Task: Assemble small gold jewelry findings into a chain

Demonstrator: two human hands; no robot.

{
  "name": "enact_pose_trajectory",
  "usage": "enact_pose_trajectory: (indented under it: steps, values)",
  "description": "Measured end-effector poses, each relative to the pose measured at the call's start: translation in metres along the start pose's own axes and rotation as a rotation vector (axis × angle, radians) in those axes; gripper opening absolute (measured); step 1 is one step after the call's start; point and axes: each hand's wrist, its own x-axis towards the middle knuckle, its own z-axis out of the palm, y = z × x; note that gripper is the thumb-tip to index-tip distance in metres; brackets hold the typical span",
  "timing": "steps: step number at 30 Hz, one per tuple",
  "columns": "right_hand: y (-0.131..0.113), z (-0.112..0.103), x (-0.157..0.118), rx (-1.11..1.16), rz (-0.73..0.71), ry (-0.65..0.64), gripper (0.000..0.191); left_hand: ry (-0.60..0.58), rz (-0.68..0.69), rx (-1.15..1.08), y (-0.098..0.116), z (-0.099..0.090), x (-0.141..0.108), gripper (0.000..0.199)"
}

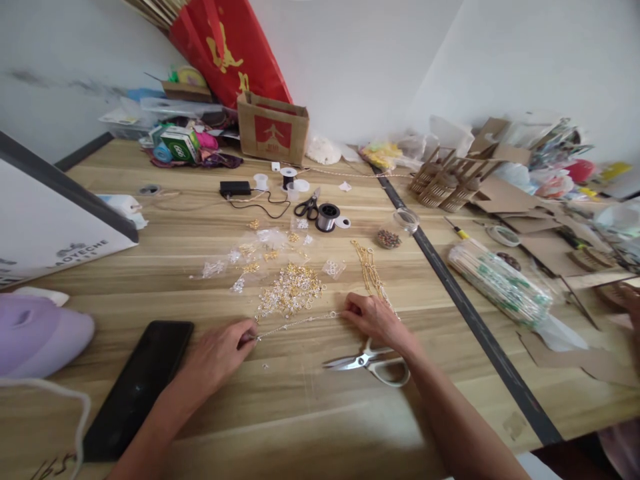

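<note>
A thin chain (295,325) stretches low over the table between my two hands. My left hand (227,347) pinches its left end, fingers closed. At the other end, by a small ring, my right hand (369,313) has its fingertips pressed together on the chain. Just beyond the chain lies a loose pile of gold and silver jewelry findings (293,288). Under my right wrist rest white-handled scissors (367,363), blades pointing left. Several gold chains (369,267) lie in a bundle beyond my right hand.
A black phone (143,380) lies left of my left arm. Farther back are a wire spool (328,218), black scissors (307,207) and small bags of findings (214,268). A dark strip (450,287) crosses the table; a bag of sticks (500,283) lies beyond it. Another person's hand (631,300) shows at right.
</note>
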Motion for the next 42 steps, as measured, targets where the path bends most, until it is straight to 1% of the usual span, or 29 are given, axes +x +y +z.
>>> enact_pose_trajectory:
  steps: [5,9,11,13,14,16,18,20,22,23,25,28,31,34,37,39,42]
  values:
    - [0.002,-0.002,0.001,0.093,-0.067,-0.029,0.008,-0.037,0.029,0.045,-0.005,-0.002,-0.003,0.004]
    - [0.002,-0.005,-0.001,0.084,-0.062,-0.057,0.012,-0.028,0.100,0.081,-0.007,-0.003,-0.006,0.008]
    - [0.000,-0.006,-0.003,0.075,-0.072,-0.065,0.012,-0.013,0.122,0.086,-0.001,-0.004,-0.007,0.013]
    - [-0.003,-0.007,-0.005,0.067,-0.084,-0.074,0.012,-0.014,0.135,0.080,0.013,-0.005,-0.009,0.015]
    - [-0.005,-0.007,-0.007,0.062,-0.084,-0.081,0.012,-0.025,0.150,0.077,0.020,-0.004,-0.009,0.015]
    - [-0.012,-0.008,-0.010,0.044,-0.079,-0.096,0.012,-0.083,0.191,0.088,0.036,-0.001,-0.011,0.016]
    - [-0.020,-0.009,-0.013,0.017,-0.075,-0.116,0.013,-0.128,0.237,0.116,0.047,0.006,-0.012,0.019]
    - [-0.029,-0.007,-0.017,-0.005,-0.089,-0.154,0.014,-0.162,0.315,0.125,0.052,0.016,-0.012,0.019]
    - [-0.037,-0.004,-0.020,-0.014,-0.123,-0.192,0.014,-0.161,0.394,0.106,0.055,0.026,-0.013,0.018]
    - [-0.042,-0.001,-0.022,-0.024,-0.144,-0.215,0.013,-0.149,0.406,0.102,0.055,0.030,-0.012,0.019]
    - [-0.049,0.003,-0.025,-0.064,-0.172,-0.235,0.012,-0.152,0.399,0.108,0.057,0.036,-0.011,0.018]
    - [-0.058,0.008,-0.028,-0.127,-0.190,-0.251,0.011,-0.125,0.364,0.092,0.061,0.040,-0.007,0.018]
    - [-0.061,0.005,-0.030,-0.159,-0.225,-0.237,0.014,-0.117,0.338,0.056,0.064,0.043,-0.004,0.017]
    - [-0.059,-0.003,-0.031,-0.153,-0.252,-0.207,0.012,-0.103,0.324,0.035,0.062,0.044,-0.001,0.018]
    - [-0.055,-0.006,-0.026,-0.106,-0.246,-0.168,0.011,-0.074,0.307,0.048,0.057,0.042,0.001,0.020]
    - [-0.055,-0.003,-0.019,-0.079,-0.240,-0.118,0.010,-0.058,0.283,0.058,0.055,0.039,0.003,0.021]
    - [-0.057,0.008,-0.006,-0.057,-0.254,-0.053,0.007,-0.038,0.248,0.067,0.053,0.035,0.005,0.020]
